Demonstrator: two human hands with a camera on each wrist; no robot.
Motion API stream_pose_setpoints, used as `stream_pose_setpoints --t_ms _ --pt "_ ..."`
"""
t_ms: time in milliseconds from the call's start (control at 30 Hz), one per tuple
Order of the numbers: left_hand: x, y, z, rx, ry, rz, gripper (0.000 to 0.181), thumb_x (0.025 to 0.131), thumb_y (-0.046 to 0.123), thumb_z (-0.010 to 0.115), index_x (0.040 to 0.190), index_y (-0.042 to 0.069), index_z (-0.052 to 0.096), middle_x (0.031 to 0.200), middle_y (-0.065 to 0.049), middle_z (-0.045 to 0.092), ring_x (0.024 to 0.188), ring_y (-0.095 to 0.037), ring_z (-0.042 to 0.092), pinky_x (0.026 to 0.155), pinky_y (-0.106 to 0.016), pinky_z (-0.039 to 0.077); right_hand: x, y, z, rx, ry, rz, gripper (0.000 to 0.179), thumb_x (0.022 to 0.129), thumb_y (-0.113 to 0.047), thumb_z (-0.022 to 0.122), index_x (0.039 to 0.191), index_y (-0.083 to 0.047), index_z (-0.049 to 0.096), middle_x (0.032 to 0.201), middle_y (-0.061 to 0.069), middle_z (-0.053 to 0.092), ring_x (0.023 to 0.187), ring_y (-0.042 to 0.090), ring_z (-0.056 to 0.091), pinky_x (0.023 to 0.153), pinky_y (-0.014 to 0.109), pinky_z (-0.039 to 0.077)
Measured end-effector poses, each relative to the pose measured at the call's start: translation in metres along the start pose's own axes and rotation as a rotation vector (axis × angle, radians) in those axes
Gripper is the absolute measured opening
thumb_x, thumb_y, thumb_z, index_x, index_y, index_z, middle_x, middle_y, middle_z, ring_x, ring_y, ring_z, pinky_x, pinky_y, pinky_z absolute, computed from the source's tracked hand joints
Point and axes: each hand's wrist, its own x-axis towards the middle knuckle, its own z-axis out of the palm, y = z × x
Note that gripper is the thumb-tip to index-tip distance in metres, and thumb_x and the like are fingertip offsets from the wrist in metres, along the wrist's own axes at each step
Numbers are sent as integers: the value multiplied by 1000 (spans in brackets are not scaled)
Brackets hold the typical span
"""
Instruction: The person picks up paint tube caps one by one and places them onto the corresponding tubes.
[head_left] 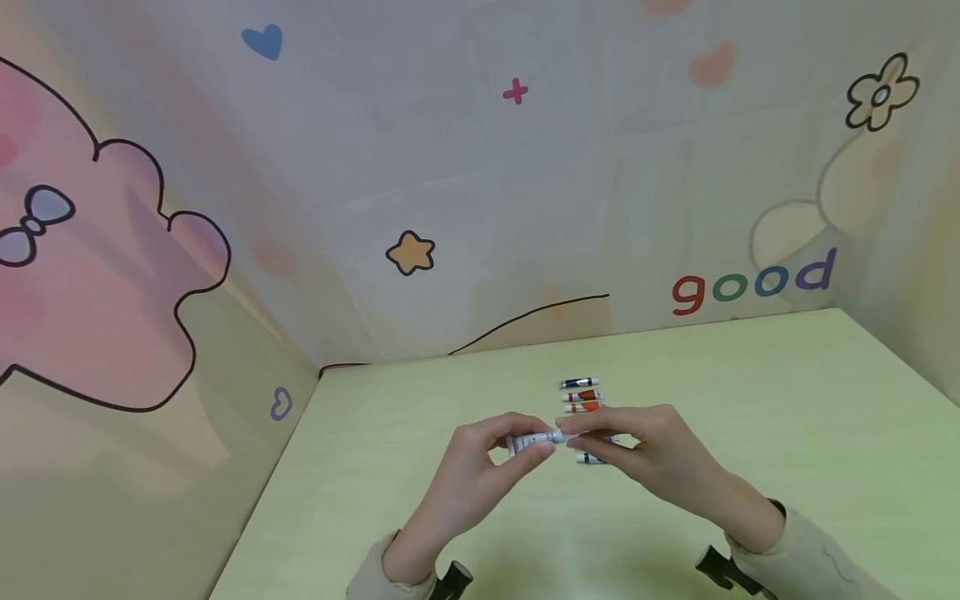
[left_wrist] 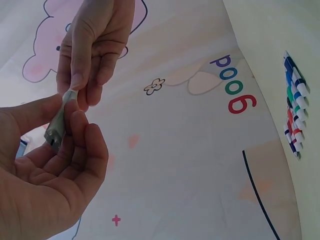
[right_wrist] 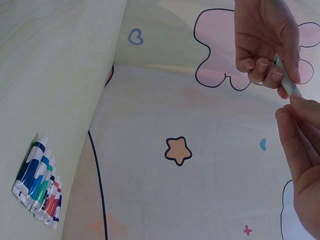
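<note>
A small whitish paint tube (head_left: 529, 442) is held above the table between both hands. My left hand (head_left: 476, 475) pinches its body between thumb and fingers, the flat crimped end (left_wrist: 53, 137) toward the palm. At the other end, the thumb and fingertips of my right hand (head_left: 667, 454) pinch the narrow cap end, which they mostly hide. Beyond and partly behind the right hand, several more paint tubes lie in a row, among them a dark blue tube (head_left: 579, 383), a red tube (head_left: 582, 396) and a green tube (right_wrist: 44, 185).
The pale green tabletop (head_left: 750, 400) extends around the hands. A printed cloth backdrop (head_left: 480, 192) with hearts, a star and the word "good" rises along its back and left edges. Black wrist mounts (head_left: 452, 579) show near the sleeves.
</note>
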Motion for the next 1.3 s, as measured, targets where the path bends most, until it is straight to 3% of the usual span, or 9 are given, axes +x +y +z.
stream_pose_setpoints --t_ms 100,200,467,600,900,1133,1300 --pt "0 1 -1 -24 -12 -34 15 96 31 71 105 20 75 89 13 69 81 -12 59 72 -27 48 0 0 0 24 5 -22 38 82 10 77 113 -12 74 105 4 76 91 13 74 74 24 58" --pt "-1 1 -1 -29 -13 -28 16 96 33 72 105 20 75 89 13 68 82 -12 59 71 -26 47 0 -1 1 32 8 -10 40 80 12 78 110 -12 72 99 4 76 86 11 74 73 23 58" --pt "-1 -1 3 39 38 127 15 94 25 74 107 17 74 95 12 70 85 -8 61 76 -30 52 -1 -4 1 10 -40 93 30 86 8 74 104 -15 68 87 -6 74 76 6 71 68 22 57" --pt "-2 -1 5 47 58 160 15 93 22 74 107 14 74 96 8 72 85 -7 62 75 -28 53 -2 -4 4 9 -50 106 27 88 6 72 103 -16 65 85 -9 71 74 6 69 67 24 56" --pt "-2 0 1 -12 -4 52 15 96 31 71 104 20 77 88 15 70 79 -9 60 71 -28 51 -1 1 3 47 -17 -67 33 82 9 78 107 -11 69 92 2 76 78 7 72 69 21 57" --pt "-2 6 -3 -98 -63 -20 17 96 31 71 106 18 76 92 8 73 80 -10 64 65 -24 48 2 -2 3 44 -28 -96 13 96 -16 69 108 -10 69 93 4 77 81 9 74 69 21 57" --pt "-4 9 0 -107 -66 -23 15 96 30 71 105 19 75 93 8 73 79 -10 63 64 -23 47 1 -4 2 16 -22 -107 11 95 -21 70 102 -12 70 86 0 77 75 5 73 63 17 55"
